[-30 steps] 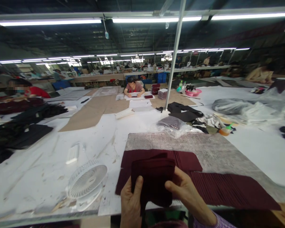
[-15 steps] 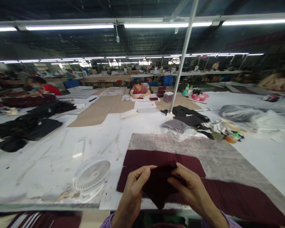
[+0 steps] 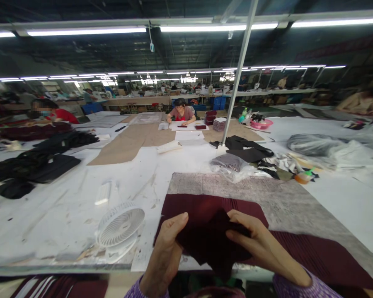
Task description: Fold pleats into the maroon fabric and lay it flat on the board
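Note:
A dark maroon fabric piece [image 3: 214,242] hangs in front of me over the table edge, its lower corners loose. My right hand [image 3: 251,234] is closed on its right upper side, pinching it between thumb and fingers. At its left edge is my left hand [image 3: 169,240], thumb stretched out and lifted off the cloth; the other fingers are mostly hidden behind it. Beneath and beyond lie overlapping maroon pieces in two rows, a back row [image 3: 245,209] and a front row [image 3: 323,252], on a mottled grey sheet [image 3: 292,207].
A white fan [image 3: 122,227] stands left of my hands. Further off are a plastic-wrapped bundle [image 3: 231,165], dark scraps [image 3: 251,153], an orange bottle [image 3: 303,177] and a metal pole [image 3: 238,78]. Dark cloth [image 3: 52,167] is piled at left. A co-worker [image 3: 180,114] sits across the table.
My left thumb has come off the fabric and my left hand has shifted slightly left. The piece has spread wider and sagged, still pinched by my right hand.

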`<state>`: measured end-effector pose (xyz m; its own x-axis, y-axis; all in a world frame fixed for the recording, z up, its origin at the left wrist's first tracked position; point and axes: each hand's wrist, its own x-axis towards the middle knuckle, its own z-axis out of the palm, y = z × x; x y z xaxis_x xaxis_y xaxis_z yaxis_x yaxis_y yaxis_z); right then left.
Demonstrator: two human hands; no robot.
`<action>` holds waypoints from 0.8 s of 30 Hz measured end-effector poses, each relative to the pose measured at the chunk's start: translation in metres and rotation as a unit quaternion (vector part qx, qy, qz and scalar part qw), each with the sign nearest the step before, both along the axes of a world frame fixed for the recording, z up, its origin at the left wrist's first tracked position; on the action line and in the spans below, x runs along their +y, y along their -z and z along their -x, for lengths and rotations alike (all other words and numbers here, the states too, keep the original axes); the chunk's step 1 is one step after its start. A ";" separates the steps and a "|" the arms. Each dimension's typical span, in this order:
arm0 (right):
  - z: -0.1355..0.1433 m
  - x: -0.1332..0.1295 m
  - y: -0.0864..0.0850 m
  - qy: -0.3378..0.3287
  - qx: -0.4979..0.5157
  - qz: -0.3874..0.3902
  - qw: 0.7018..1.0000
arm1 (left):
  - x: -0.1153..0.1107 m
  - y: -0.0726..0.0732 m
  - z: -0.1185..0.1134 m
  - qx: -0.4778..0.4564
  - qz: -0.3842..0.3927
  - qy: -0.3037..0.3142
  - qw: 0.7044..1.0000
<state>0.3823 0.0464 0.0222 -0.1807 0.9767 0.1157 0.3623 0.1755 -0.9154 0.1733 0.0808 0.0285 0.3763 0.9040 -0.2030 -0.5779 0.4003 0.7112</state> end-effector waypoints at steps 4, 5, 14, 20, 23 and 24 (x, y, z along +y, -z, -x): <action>0.002 0.002 -0.005 -0.023 0.059 0.036 0.997 | 0.001 -0.001 0.000 -0.001 -0.007 0.012 1.000; 0.004 0.003 -0.005 -0.023 0.059 0.033 0.997 | 0.001 -0.002 -0.002 0.006 -0.013 0.025 1.000; 0.012 0.007 -0.003 0.001 0.167 0.112 0.980 | 0.001 -0.005 -0.005 -0.016 0.025 0.090 0.996; 0.011 0.007 0.002 0.047 0.229 0.135 0.963 | -0.004 0.006 0.000 -0.132 -0.051 0.121 0.983; 0.014 0.008 0.006 0.057 0.263 0.146 0.952 | -0.008 0.018 -0.005 -0.103 -0.112 0.085 0.985; 0.016 0.009 0.006 0.061 0.268 0.148 0.950 | -0.009 0.022 -0.007 -0.089 -0.114 0.076 0.987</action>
